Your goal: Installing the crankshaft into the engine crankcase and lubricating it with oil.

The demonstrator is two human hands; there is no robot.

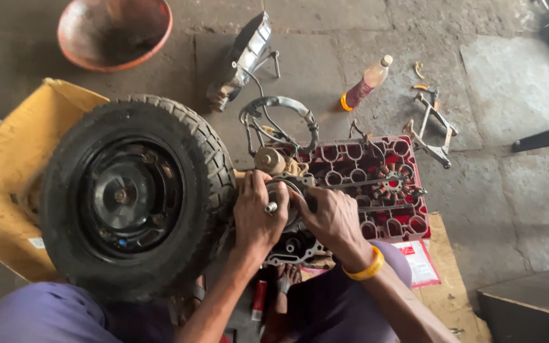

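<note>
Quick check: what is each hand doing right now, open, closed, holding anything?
Left hand: closed around the round metal engine part beside the tyre.
Right hand: closed on the same engine part from the other side.

your fingers (pixel 268 190) of both hands meet on the engine casing (pixel 290 244), which sits between the wheel (pixel 135 197) to their left and the crate (pixel 376 184) to their right. beyond your fingertips lie the curved bracket (pixel 281 121) and the side cover (pixel 243 60). the bowl (pixel 114 32) sits far beyond and left, the bottle (pixel 366 82) beyond and right.
</note>
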